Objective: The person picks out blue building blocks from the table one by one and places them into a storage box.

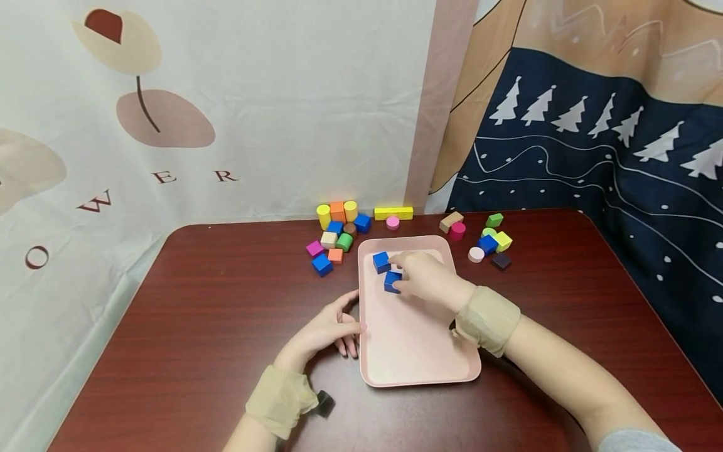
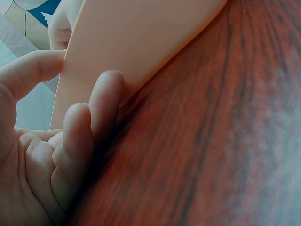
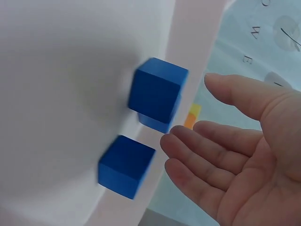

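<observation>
A pink tray (image 1: 420, 351) lies on the table. My left hand (image 1: 327, 329) holds its left edge, the thumb lapping over the rim and the other fingers bent against the outer wall, as the left wrist view shows. Two blue cubes sit near the tray's far left corner: one farther back (image 1: 381, 262), the other nearer (image 1: 392, 282). Right over them is my right hand (image 1: 426, 279). In the right wrist view its thumb and fingers stand apart with nothing between them, close to the upper blue cube (image 3: 157, 89) and the lower one (image 3: 126, 167).
Behind the tray's left side lies a cluster of coloured blocks, with a green cylinder (image 1: 344, 242) and an orange cube (image 1: 336, 255). A long yellow block (image 1: 393, 213) lies behind the tray. More blocks, including a dark one (image 1: 500, 261), lie to the right. A patterned curtain (image 1: 305, 113) hangs behind.
</observation>
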`<state>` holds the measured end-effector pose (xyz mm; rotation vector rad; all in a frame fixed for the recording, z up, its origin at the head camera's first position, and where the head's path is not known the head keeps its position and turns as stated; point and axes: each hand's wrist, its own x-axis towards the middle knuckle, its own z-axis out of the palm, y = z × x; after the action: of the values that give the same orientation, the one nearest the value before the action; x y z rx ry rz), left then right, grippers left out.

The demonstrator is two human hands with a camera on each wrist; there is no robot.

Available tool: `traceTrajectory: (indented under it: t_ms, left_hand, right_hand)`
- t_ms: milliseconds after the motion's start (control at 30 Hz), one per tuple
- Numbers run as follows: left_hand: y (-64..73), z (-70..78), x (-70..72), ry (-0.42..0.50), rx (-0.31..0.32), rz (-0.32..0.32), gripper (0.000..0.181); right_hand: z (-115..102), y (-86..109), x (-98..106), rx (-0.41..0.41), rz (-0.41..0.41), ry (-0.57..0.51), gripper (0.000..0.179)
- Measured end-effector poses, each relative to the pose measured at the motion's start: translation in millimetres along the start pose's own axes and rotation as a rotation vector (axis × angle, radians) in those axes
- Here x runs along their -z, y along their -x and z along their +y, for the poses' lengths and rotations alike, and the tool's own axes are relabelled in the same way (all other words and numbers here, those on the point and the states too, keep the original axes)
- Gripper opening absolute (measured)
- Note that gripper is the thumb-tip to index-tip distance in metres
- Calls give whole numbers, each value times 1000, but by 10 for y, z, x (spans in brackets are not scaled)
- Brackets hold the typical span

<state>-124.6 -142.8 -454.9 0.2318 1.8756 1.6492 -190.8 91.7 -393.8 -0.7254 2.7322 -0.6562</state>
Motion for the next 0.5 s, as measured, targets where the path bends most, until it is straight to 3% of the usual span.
traceTrajectory:
  t_ms: [500]
  left_hand:
    - [5, -2, -2, 1, -5, -1, 78]
  right_hand:
    - [29, 129, 196, 57, 63, -49, 37]
